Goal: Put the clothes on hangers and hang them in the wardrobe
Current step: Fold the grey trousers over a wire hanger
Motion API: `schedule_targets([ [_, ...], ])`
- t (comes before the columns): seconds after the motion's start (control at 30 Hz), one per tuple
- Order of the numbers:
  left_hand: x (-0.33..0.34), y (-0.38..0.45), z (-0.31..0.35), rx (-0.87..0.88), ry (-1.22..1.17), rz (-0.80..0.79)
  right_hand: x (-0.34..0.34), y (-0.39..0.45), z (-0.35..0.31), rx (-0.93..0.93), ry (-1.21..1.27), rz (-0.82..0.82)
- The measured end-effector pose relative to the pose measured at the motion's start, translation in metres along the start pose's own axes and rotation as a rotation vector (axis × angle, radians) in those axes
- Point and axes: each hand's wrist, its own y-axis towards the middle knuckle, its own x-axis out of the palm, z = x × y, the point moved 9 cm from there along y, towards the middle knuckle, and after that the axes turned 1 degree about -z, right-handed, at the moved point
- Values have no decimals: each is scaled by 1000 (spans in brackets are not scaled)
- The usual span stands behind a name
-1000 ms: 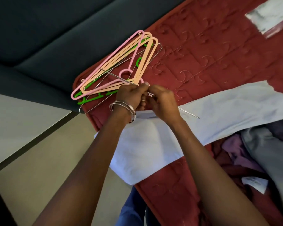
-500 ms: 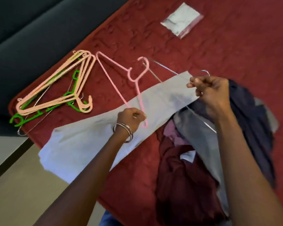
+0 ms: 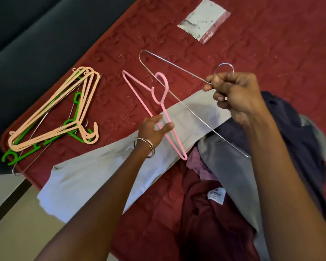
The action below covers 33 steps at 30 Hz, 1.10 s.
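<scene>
Covering bed, red quilt [image 3: 271, 44], dark headboard [image 3: 36, 34]

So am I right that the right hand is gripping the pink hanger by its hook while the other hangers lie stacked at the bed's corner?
Not quite: the head view shows the right hand gripping the wire hanger by its hook. The pink hanger is at the left hand. The other hangers do lie stacked at the bed's corner.

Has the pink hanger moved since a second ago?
Yes. The pink hanger has left the hanger pile and now lies apart on the pale cloth.
</scene>
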Motion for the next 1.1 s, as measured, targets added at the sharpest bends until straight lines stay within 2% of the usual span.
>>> schedule_targets([
  [0.07, 10, -4, 11, 6, -138, -58, 12, 3, 0, 11, 47, -36],
  [0.17, 23, -9, 21, -18, -496, -109, 24, 11, -2, 1, 38, -45],
  [0.23, 11, -12, 22, -12, -541, -41, 26, 18, -3, -17, -17, -23],
  [0.3, -16, -16, 16, -2, -489, 66, 28, 25, -2, -31, -91, 2],
  [0.43, -85, -19, -6, 70, -307, 243, 35, 33, 15, -20, -115, 45],
  [0.53, -143, -25, -20, 133, -36, 416, 31, 32, 29, -15, -47, 152],
  [0.67, -206, -37, -28, 97, 332, 637, 15, 24, 34, -18, 104, 250],
  [0.7, -213, -35, -32, 66, 388, 648, 8, 23, 33, -17, 130, 272],
  [0.77, -217, -18, -53, -32, 496, 572, -10, 21, 32, -6, 162, 315],
  [0.83, -210, -3, -78, -200, 628, 457, -31, 20, 30, 3, 164, 353],
  [0.87, -205, -1, -87, -293, 722, 449, -43, 19, 29, 6, 157, 375],
  [0.93, -191, -5, -82, -348, 851, 572, -71, 17, 28, 3, 142, 431],
  [0.97, -175, -6, -67, -281, 870, 616, -84, 15, 28, 1, 144, 460],
  [1.0, -149, -4, -48, -162, 866, 593, -98, 14, 29, 3, 155, 491],
  [1.03, -113, 0, -27, 10, 834, 505, -111, 12, 31, 10, 167, 527],
  [1.1, -28, 0, 22, 400, 675, 231, -136, 9, 37, 25, 171, 618],
])
